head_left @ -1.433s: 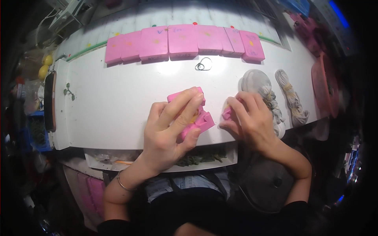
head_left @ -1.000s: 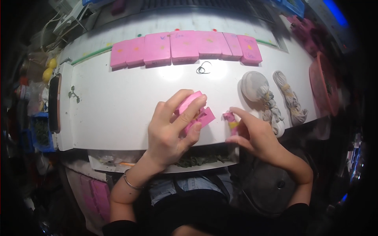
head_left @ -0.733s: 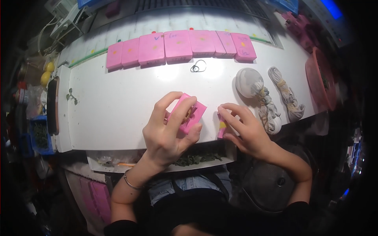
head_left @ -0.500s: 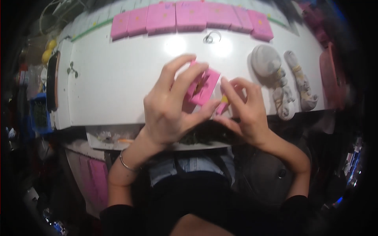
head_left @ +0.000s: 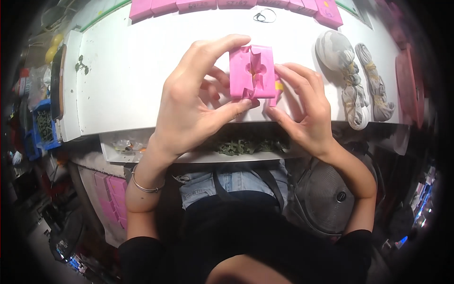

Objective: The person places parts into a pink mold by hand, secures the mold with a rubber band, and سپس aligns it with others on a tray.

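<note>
My left hand [head_left: 191,102] holds a pink rubber mould [head_left: 240,75] above the white table, fingers at its far edge and thumb at its near edge. The mould's face has a slit and a flower-like hollow, with something small and yellowish in the middle. Close beside its right side, my right hand [head_left: 305,106] pinches a smaller pink piece with a yellow mark [head_left: 279,86]. Part of that piece is hidden behind the mould and the fingers, so I cannot tell whether the two touch.
Several pink moulds [head_left: 196,5] line the table's far edge, near a thin dark loop [head_left: 264,17]. Two tied greyish cloth bundles [head_left: 352,90] [head_left: 376,83] lie at right. Below the table edge, a white tray [head_left: 198,156] holds green pieces [head_left: 246,147]. A round black fan [head_left: 326,201] stands lower right.
The mould has turned from a slant to nearly upright, its hollowed face now towards me. Both hands stay on their pieces. The whole view has shifted, with the table higher in it.
</note>
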### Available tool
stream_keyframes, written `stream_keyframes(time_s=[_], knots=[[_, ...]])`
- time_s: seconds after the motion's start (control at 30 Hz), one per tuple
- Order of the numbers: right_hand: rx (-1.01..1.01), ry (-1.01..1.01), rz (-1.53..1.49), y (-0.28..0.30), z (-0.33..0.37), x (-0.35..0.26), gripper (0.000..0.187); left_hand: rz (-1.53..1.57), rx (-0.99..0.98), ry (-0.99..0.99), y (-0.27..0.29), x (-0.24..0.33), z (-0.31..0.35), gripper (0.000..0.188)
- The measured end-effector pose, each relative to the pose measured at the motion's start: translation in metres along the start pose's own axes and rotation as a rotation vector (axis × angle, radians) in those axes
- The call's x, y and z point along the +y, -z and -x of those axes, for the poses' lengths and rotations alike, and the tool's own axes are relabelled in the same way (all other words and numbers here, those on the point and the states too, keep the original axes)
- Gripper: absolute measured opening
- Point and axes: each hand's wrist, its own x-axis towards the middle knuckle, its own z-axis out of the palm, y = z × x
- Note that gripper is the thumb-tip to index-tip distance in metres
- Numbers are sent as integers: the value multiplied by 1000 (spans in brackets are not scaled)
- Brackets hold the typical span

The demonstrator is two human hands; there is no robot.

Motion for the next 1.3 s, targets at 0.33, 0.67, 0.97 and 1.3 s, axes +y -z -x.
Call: stream_keyframes(time_s=[0.33, 0.67, 0.97, 1.3], knots=[[-93, 140, -354, 34, -45, -20, 66, -5, 19, -73, 1, -2, -5, 68], [-108, 98, -564, 10, -70, -36, 101, 609, -42, 292, 9, -2, 4, 70], [-165, 91, -158, 16, -63, -37, 96, 801, -54, 324, 10, -10, 4, 68], [-216, 7, -120, 17, -61, -43, 95, 727, -60, 281, 6, -8, 5, 67]])
